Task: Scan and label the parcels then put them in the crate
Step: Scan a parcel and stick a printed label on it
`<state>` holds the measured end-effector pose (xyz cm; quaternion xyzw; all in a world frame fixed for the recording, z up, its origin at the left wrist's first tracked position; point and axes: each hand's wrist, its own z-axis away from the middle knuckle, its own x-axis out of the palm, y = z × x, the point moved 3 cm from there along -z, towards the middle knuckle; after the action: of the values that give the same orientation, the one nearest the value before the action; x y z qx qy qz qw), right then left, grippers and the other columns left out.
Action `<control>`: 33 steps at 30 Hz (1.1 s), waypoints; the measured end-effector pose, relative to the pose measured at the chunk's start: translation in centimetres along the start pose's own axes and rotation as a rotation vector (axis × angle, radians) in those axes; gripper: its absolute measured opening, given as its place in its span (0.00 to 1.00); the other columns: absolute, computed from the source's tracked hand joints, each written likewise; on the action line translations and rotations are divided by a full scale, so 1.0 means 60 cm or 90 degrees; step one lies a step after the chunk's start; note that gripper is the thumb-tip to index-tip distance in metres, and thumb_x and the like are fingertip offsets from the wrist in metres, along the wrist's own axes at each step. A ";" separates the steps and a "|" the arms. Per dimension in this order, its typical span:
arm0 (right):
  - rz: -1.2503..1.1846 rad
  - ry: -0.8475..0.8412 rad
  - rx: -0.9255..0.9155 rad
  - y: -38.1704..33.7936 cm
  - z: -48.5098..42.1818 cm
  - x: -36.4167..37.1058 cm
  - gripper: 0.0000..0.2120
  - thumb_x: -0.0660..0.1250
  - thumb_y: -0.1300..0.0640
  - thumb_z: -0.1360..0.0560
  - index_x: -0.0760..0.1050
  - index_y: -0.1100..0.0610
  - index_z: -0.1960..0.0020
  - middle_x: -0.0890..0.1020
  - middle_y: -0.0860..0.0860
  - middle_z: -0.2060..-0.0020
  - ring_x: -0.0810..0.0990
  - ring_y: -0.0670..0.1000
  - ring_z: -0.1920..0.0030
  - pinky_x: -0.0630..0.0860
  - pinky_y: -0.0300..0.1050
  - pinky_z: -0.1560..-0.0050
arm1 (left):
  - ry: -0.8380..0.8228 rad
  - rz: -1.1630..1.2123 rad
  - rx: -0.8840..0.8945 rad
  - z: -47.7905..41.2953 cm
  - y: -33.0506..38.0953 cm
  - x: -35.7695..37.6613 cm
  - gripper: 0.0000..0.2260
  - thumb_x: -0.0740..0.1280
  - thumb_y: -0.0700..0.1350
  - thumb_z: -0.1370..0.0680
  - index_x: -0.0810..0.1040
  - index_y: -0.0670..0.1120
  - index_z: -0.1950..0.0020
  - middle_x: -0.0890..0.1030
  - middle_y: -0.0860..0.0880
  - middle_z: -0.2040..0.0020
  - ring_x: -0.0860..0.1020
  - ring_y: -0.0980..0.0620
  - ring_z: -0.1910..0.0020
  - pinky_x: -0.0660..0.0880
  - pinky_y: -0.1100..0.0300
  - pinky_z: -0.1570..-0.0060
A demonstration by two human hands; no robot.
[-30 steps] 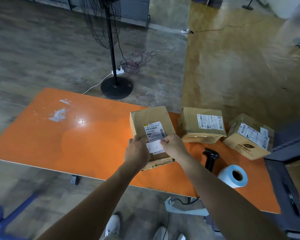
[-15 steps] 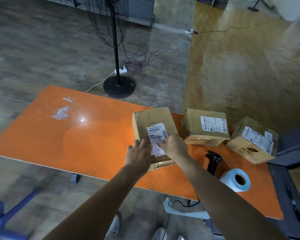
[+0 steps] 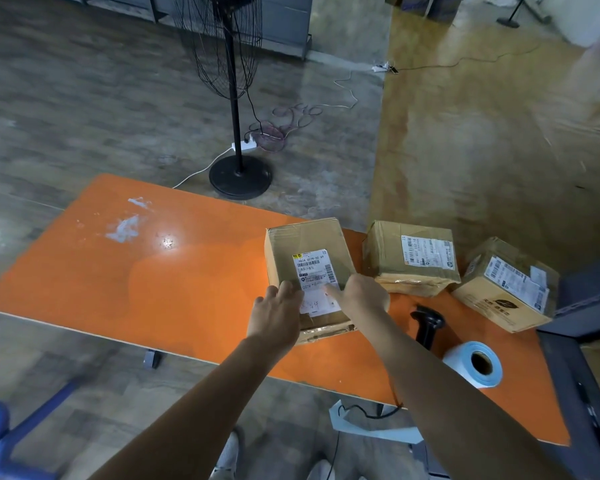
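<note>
On the orange table's near middle: the table (image 3: 153, 289) carries the first parcel (image 3: 305, 244), which lies flat under both hands, well left of everything else on it.
Left hand: the left hand (image 3: 278, 313) lies palm down on the parcel's near left corner, fingers straight and together, gripping nothing; its tips touch the small white label (image 3: 314, 304).
Small white label: it sits on the parcel's top just below the printed shipping label (image 3: 314, 268), between the two hands.
Parcel's long axis: it runs away from the person, turned slightly to the right.
Right hand: the right hand (image 3: 361, 294) comes in from the right, fingers stretched out flat onto the label's right edge, holding nothing.
Step, as judged: the label is being smoothed down, and the lift comes next.
Other parcels: the second parcel (image 3: 385, 258) sits just right of the first, and the third parcel (image 3: 499, 303) is further right.
Tools: the scanner (image 3: 426, 323) and the label roll (image 3: 471, 365) lie near the right forearm.
Likely crate: the dark bin (image 3: 565, 375) stands at the table's right end, so the carry goes rightward.
Nearer hand: the right hand.
</note>
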<state>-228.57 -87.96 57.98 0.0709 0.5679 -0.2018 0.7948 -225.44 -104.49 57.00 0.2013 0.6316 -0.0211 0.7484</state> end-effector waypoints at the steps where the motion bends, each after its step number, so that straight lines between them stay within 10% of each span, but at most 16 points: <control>1: -0.001 -0.001 -0.005 0.003 0.000 0.004 0.27 0.60 0.33 0.24 0.68 0.55 0.68 0.73 0.49 0.71 0.73 0.50 0.70 0.63 0.40 0.72 | -0.001 0.005 0.005 0.001 -0.001 0.004 0.18 0.56 0.39 0.21 0.70 0.49 0.32 0.68 0.49 0.34 0.69 0.45 0.40 0.71 0.54 0.48; 15: -0.060 -0.054 -0.110 0.013 0.023 0.009 0.18 0.70 0.40 0.27 0.73 0.54 0.56 0.76 0.49 0.58 0.77 0.51 0.58 0.70 0.42 0.65 | -0.008 0.154 0.061 0.047 -0.009 0.006 0.22 0.59 0.34 0.23 0.76 0.49 0.32 0.59 0.49 0.23 0.61 0.51 0.25 0.74 0.54 0.39; 20: -0.146 0.016 -0.107 0.027 0.027 0.011 0.16 0.72 0.45 0.28 0.71 0.54 0.51 0.75 0.51 0.49 0.76 0.51 0.52 0.75 0.45 0.58 | 0.027 0.271 -0.030 0.042 -0.010 0.017 0.13 0.60 0.35 0.23 0.79 0.44 0.43 0.67 0.50 0.28 0.77 0.45 0.42 0.76 0.56 0.52; 25: -0.168 0.081 -0.109 0.050 0.026 0.024 0.40 0.72 0.39 0.31 0.60 0.52 0.27 0.66 0.54 0.34 0.66 0.57 0.33 0.71 0.55 0.40 | 0.146 0.448 -0.166 0.030 0.015 0.019 0.17 0.65 0.36 0.24 0.69 0.41 0.35 0.70 0.45 0.38 0.74 0.45 0.40 0.73 0.56 0.46; 28: -0.262 -0.028 -0.070 0.062 0.014 0.037 0.48 0.72 0.38 0.30 0.52 0.55 0.22 0.64 0.55 0.27 0.67 0.58 0.29 0.70 0.54 0.35 | 0.060 0.466 -0.276 0.027 0.016 0.023 0.29 0.68 0.39 0.24 0.61 0.41 0.26 0.68 0.42 0.34 0.71 0.42 0.37 0.71 0.53 0.42; 33: -0.361 -0.064 -0.035 0.066 0.025 0.050 0.42 0.73 0.39 0.31 0.62 0.59 0.27 0.73 0.55 0.32 0.72 0.56 0.33 0.73 0.50 0.38 | -0.046 0.531 -0.316 0.038 0.007 0.036 0.18 0.64 0.42 0.22 0.71 0.46 0.32 0.80 0.47 0.46 0.76 0.46 0.56 0.75 0.53 0.56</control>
<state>-224.85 -85.63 55.25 -0.1227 0.5300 -0.4037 0.7356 -222.74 -104.38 55.31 0.2518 0.4564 0.4247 0.7402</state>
